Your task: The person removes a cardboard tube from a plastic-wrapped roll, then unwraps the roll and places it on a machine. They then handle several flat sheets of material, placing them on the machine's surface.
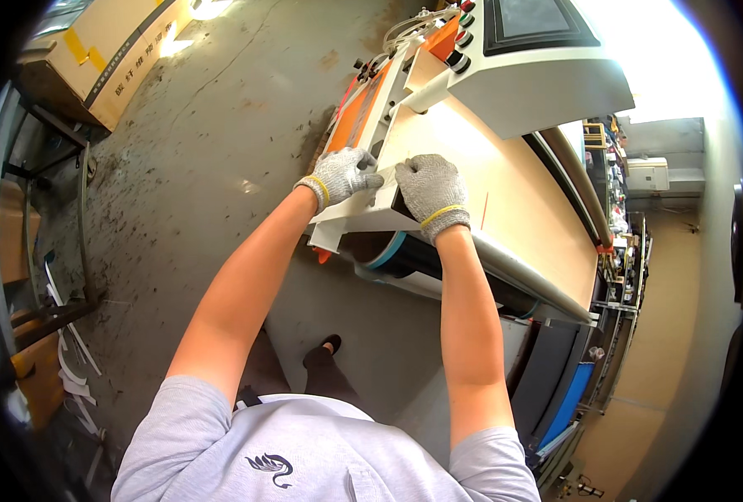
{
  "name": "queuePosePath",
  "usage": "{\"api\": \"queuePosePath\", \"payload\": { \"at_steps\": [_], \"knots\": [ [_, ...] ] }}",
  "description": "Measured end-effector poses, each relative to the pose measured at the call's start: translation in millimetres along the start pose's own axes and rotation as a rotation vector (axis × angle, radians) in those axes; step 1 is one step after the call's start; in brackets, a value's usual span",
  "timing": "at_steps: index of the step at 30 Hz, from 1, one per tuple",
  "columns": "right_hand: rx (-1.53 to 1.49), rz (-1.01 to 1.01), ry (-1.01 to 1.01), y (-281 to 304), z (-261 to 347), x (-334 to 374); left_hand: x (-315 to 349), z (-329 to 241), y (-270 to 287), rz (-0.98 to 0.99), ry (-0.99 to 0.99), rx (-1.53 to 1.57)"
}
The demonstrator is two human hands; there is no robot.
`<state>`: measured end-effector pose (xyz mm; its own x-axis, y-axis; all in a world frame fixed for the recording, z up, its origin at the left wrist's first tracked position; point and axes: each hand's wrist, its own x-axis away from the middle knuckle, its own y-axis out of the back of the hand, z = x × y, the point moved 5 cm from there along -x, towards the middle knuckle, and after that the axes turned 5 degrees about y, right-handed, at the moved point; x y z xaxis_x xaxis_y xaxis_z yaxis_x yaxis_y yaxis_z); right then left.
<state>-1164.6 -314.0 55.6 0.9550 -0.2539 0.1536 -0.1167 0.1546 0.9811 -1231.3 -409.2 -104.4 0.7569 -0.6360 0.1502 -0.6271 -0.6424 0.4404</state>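
Both of my hands wear grey knit gloves with yellow cuffs, and they work side by side at the near left corner of a large machine. My left hand (338, 177) lies at the white metal end frame (359, 219), fingers bent, with a gap between thumb and forefinger. My right hand (434, 192) is closed in a fist at the near edge of the pale tabletop (488, 188), over a dark slot in the frame. Whatever it grips is hidden beneath the glove. Below the frame hangs a dark roll (396, 255) with a light blue edge.
A control box (547, 79) with a screen and knobs overhangs the tabletop. Orange panels (359, 113) run along the machine's left side. A large cardboard box (108, 54) and a dark metal rack (83, 209) stand on the left. Loaded shelves (618, 243) line the right.
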Motion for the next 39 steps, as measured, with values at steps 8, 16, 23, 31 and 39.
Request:
{"api": "queuePosePath", "payload": {
  "at_steps": [8, 16, 23, 31, 39],
  "knots": [
    [-0.536, -0.352, 0.172, 15.4, -61.4, 62.8, 63.1, 83.6, -13.4, -0.393, 0.367, 0.288],
    [-0.389, -0.384, -0.021, -92.7, -332.8, 244.7, 211.7, 205.6, -174.7, -0.338, 0.758, 0.221],
    [-0.236, -0.135, -0.329, -246.0, -596.8, 289.7, 170.8, 119.0, -446.7, -0.217, 0.875, 0.334],
    [-0.007, 0.181, -0.165, -313.9, -707.7, 278.8, 100.8, -5.0, -617.6, -0.430, 1.268, 0.556],
    [0.010, -0.007, -0.031, -332.5, -718.4, 270.1, 135.8, 21.8, -670.1, -0.523, 1.352, 0.682]
  ]
}}
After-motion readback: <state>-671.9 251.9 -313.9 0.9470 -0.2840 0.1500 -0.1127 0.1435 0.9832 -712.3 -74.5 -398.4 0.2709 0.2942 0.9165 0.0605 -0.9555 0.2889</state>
